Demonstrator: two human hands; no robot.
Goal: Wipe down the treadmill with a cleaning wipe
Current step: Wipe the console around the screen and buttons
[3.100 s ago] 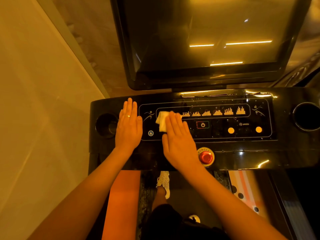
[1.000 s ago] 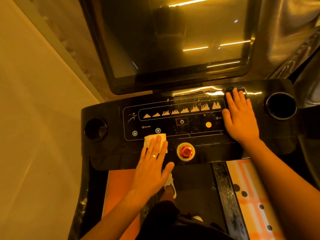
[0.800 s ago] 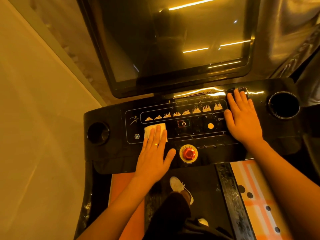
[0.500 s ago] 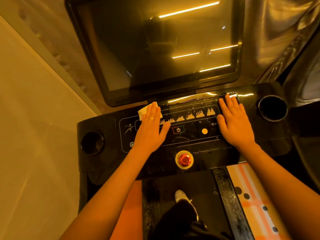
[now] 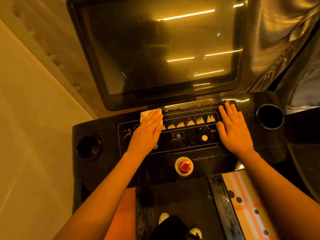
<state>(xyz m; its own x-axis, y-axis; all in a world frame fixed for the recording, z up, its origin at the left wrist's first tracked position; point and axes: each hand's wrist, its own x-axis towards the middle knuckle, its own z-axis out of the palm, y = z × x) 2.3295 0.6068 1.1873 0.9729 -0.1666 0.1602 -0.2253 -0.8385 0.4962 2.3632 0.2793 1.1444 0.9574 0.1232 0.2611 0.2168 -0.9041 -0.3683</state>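
Two shoes (image 5: pixel 163 217): standing on the belt (image 5: pixel 181 201), nearest the camera, outside the wiping.
Emergency button (image 5: pixel 183 166): sitting on the front lip of the console (image 5: pixel 259 149), between the forearms; worth steering palms clear of it.
Right hand (image 5: pixel 233 130): lying flat, fingers straight, gripping nothing, bracing beside the lit bars.
Left hand (image 5: pixel 147 132): pressing down flat, fingers straight and together, nothing curled round the cloth.
Wipe (image 5: pixel 144 115): lying trapped under the left fingertips at the console's far-left edge, one corner showing.
Step, as judged: wiping the far strip; best done by holding even pressure, sweeping rightward in overlapping passes, avoiding the power key (image 5: pixel 178 135).
Screen (image 5: pixel 164 49): standing just behind the wipe, dark, reflecting ceiling lights.
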